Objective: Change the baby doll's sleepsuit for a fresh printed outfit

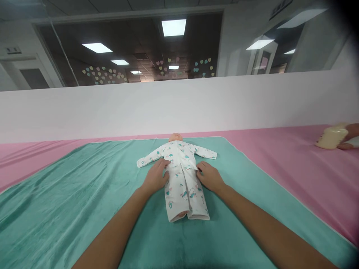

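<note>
A baby doll [175, 137] lies on its back on a green blanket [98, 194], its head at the far end. It wears a white printed baby shirt [179, 153] with both sleeves spread out, and matching baby pants [185, 190]. My left hand [155, 175] is at the left side of the waist, fingers curled at the hem of the shirt. On the opposite side, my right hand [210, 175] has its bent fingers on the hem by the pants' waist. Folds of cloth partly hide the fingertips. The doll's arms and most of its legs are covered.
Pink cloth [294, 160] shows beyond and beside the blanket. At the far right, another person's hand [352, 132] holds a pale yellow bottle [331, 137]. A low white wall [179, 108] runs behind, with windows above it.
</note>
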